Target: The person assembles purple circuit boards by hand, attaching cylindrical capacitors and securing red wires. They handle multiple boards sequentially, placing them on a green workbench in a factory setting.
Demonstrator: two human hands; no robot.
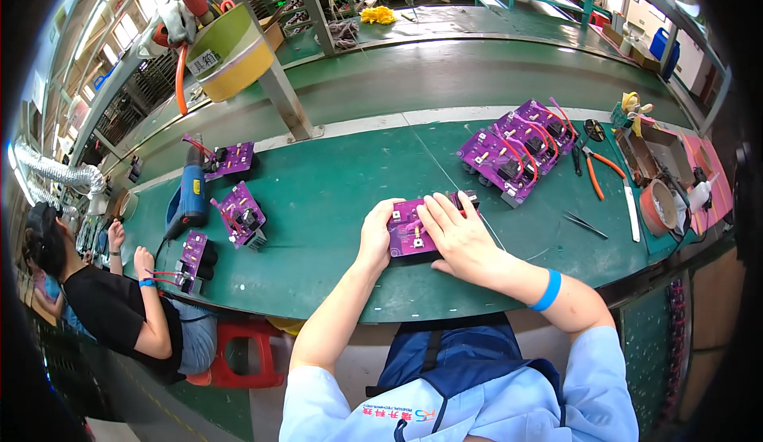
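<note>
A purple circuit board (405,239) with small components lies flat on the green workbench (318,271) in front of me. My left hand (377,234) grips its left edge, thumb and fingers closed along the side. Across the board's right half rests my right hand (461,239), fingers stretched out and lying flat, covering part of it. A dark component shows at the far right corner, beside the fingertips. Beyond that hand, to the right, several purple boards (493,156) with red wires stand close together. A blue wristband (548,289) circles my right wrist.
Right: orange-handled pliers (594,178), tweezers (586,224), a white-handled tool (632,213), a red bowl (656,206) and a metal tray (628,154). Left: a blue heat gun (191,195) and purple boards (240,214). A co-worker (119,307) sits there. A metal post (278,84) rises behind.
</note>
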